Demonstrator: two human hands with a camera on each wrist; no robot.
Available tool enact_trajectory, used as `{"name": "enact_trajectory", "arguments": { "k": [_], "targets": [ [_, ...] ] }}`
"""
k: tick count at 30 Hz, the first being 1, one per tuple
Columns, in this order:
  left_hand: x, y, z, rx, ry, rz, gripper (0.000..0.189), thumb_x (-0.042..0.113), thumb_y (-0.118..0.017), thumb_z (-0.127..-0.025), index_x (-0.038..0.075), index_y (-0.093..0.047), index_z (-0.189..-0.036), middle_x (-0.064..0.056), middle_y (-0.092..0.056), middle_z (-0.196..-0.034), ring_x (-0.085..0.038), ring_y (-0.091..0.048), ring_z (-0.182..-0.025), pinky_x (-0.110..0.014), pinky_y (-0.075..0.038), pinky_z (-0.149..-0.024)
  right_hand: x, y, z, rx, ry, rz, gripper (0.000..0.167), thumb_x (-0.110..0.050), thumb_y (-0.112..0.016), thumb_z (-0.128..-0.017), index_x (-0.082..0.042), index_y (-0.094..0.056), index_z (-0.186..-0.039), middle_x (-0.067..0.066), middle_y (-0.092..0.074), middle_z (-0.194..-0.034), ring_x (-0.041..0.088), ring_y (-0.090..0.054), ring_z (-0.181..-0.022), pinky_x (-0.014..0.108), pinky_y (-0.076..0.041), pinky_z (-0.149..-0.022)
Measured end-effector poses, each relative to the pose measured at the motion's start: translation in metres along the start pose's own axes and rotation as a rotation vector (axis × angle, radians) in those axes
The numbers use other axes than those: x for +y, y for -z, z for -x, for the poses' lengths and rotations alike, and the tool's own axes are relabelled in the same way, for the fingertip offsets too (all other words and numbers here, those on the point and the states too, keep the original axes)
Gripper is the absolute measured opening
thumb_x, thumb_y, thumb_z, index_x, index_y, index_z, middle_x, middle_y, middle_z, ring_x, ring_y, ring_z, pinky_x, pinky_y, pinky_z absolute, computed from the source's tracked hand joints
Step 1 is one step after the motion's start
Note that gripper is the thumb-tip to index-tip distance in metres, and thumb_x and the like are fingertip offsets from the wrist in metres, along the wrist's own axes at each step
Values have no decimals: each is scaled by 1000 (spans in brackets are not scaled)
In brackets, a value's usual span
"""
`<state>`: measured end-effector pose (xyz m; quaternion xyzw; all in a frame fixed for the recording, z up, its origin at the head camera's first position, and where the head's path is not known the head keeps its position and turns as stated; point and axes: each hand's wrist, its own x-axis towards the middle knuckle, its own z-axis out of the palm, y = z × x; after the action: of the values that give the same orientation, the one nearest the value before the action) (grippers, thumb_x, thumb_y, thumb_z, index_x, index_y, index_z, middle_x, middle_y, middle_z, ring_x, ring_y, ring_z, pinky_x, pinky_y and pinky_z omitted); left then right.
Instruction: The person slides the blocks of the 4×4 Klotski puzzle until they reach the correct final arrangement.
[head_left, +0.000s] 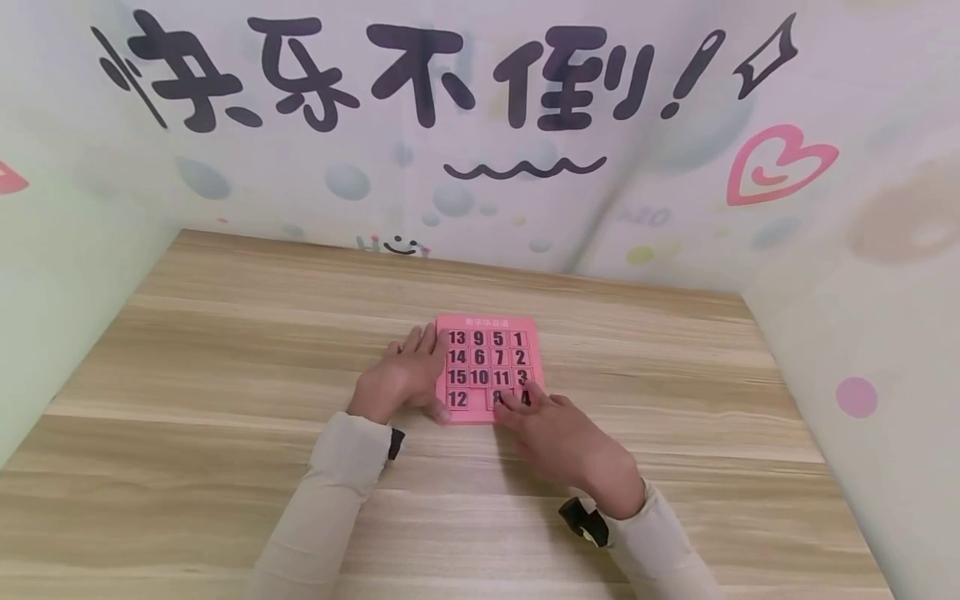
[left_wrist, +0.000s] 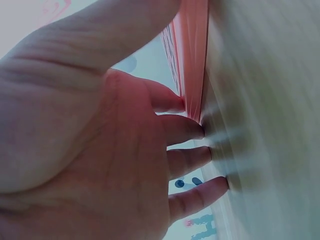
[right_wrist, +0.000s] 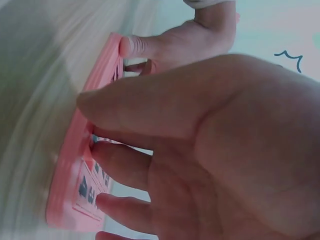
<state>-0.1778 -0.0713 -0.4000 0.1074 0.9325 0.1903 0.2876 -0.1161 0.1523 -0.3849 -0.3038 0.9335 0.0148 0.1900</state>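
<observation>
A pink number slide puzzle (head_left: 487,322) lies flat on the wooden table, with black numbers on its square tiles. Its near row shows the 12 tile (head_left: 457,400), a gap, the 8 tile and the 4 tile. My left hand (head_left: 401,377) rests along the puzzle's left edge, thumb at the near-left corner, with the other fingers extended in the left wrist view. Fingertips of my right hand (head_left: 566,437) touch the near row around the 8 and partly cover 8 and 4. In the right wrist view, the right thumb (right_wrist: 140,110) lies across the near rim.
Around the puzzle spreads the wood-grain table (head_left: 225,333). Pale printed walls enclose its back and sides, the back wall (head_left: 405,183) bearing large dark characters. Both forearms, in light sleeves with black straps at the wrists, reach in from the near side.
</observation>
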Motion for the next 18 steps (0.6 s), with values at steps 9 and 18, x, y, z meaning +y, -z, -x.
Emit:
{"name": "enact_trajectory", "arguments": {
  "k": [9,18],
  "targets": [
    [0,0,1,4,-5,17,123,34,-84,-75,6,1,-159,-15,8,-166,-33,11,-153,-52,0,-124,-9,-7,-6,51,39,1,49,-21,-53,-102,-18,-46,-150,2,-40,-156,37,-30,-147,57,-31,-117],
    [2,0,2,-4,-12,7,122,32,-84,-76,5,1,-159,-16,10,-165,-35,11,-152,-53,1,-123,-9,-8,-6,49,56,-16,50,-26,-49,-103,-18,-41,-152,1,-35,-158,36,-25,-149,57,-28,-118]
  ]
}}
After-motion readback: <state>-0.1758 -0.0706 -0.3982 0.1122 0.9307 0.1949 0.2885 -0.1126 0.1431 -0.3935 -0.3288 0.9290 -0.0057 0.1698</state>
